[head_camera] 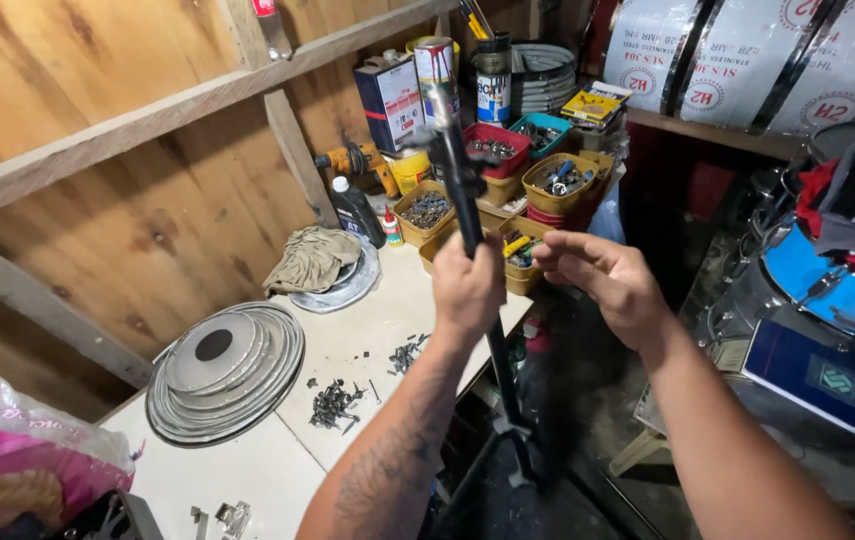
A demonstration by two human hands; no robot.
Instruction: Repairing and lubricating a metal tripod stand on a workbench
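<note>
L hand (467,290) is wrapped tight around a black pole (459,180), fist closed at about mid-shaft; the pole stands nearly upright over the bench edge, tilted a bit so its silver top end (434,95) leans far-left, w/ the lower part running down past the bench toward the floor. R hand (602,280) hovers just right of the pole, not touching it, fingers half curled and thumb near forefinger as if pinching; can't tell if anything small sits between them. White bench top (367,330) runs from near-left to far-centre along the wood wall (97,200). On it: stack of round metal lids (225,370) at left, small piles of dark screws (335,402) near the middle, a crumpled cloth (312,258) on more lids farther back, a dark bottle (355,210) beside it. Far end is crowded w/ yellow trays of hardware (427,210), a red tray (495,148), tins (492,85) and an orange drill (352,160). Pink bag (17,460) at near-left. Blue book (827,385) at right, shiny metal drums (747,55) far-right on a shelf.
</note>
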